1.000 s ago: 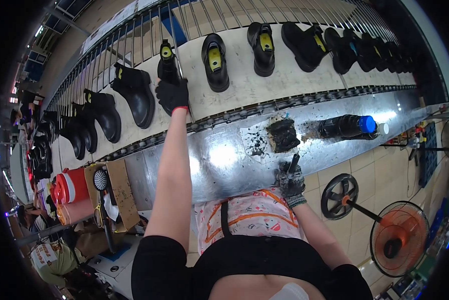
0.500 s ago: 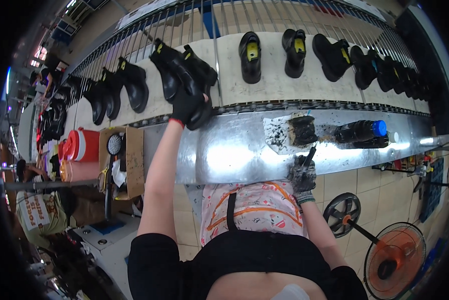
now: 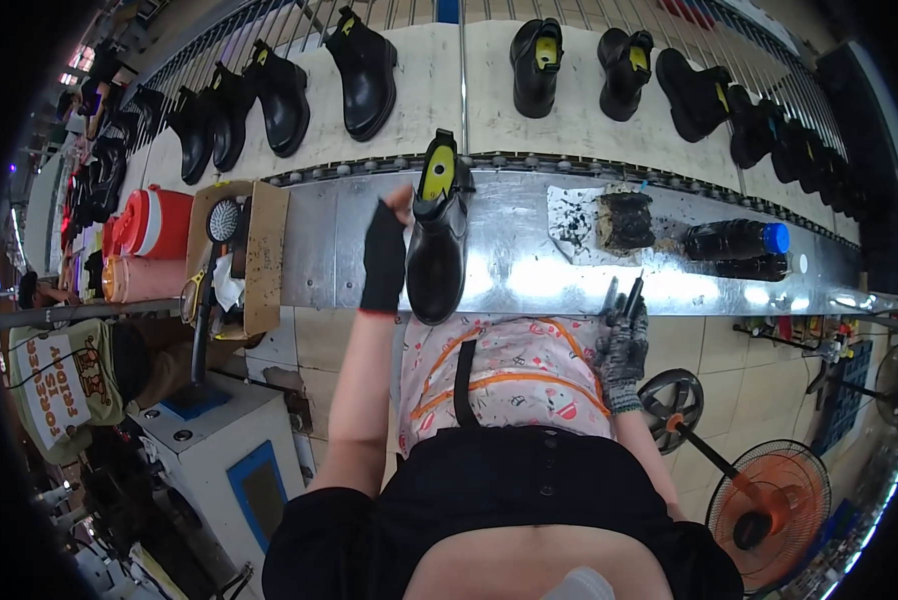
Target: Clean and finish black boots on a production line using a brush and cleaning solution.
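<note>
Holding black boot (image 3: 437, 245) upright on table (image 3: 529, 265), left hand (image 3: 384, 255) gripping its shaft; right hand (image 3: 622, 340) closed on brush (image 3: 619, 297). Next: bring brush to boot.

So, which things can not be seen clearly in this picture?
- Head view: the left hand fingers, hidden behind the black boot.
- The thin dark tool in the right hand: too small to identify.
- The boots at the right end of the conveyor: dark, warped by the rim.

Bright overhead light; glare on steel bench (image 3: 529, 270); fisheye rim dark, bent.
</note>
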A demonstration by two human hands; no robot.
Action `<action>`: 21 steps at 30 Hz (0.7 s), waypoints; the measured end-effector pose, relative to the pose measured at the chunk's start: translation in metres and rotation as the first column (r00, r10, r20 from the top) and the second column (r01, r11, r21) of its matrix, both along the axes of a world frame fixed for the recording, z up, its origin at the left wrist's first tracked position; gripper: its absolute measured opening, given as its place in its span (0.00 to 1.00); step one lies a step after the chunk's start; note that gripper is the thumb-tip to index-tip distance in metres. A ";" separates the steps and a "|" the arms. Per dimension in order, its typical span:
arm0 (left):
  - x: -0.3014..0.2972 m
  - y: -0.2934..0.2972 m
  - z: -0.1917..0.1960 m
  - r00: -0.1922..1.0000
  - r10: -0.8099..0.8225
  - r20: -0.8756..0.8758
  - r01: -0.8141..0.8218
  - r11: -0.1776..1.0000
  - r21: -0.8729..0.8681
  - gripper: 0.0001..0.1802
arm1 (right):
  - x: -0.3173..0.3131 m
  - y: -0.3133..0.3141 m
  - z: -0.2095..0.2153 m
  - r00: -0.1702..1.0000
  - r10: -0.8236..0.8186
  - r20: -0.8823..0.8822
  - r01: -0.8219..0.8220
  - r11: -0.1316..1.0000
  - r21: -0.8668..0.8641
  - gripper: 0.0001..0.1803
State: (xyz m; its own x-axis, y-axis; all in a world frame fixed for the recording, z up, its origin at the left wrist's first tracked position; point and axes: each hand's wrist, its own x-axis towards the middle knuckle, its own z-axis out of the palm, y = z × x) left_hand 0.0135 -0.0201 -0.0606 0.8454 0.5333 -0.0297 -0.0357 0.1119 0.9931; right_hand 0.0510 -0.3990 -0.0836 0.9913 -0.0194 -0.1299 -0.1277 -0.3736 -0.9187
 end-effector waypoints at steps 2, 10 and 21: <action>0.050 0.006 0.031 0.993 -0.055 0.106 0.071 0.985 -0.154 0.30 | -0.004 -0.003 0.017 0.918 -0.048 -0.394 0.267 0.808 0.525 0.29; 0.113 0.013 0.041 0.858 -0.512 0.041 0.504 0.826 -0.253 0.40 | -0.014 0.028 0.073 0.915 -0.059 -0.400 0.298 0.767 0.568 0.12; 0.066 -0.038 0.117 0.630 -0.490 0.602 0.655 0.752 -0.074 0.40 | 0.041 0.044 0.180 0.743 0.669 -0.012 -0.585 0.658 0.475 0.36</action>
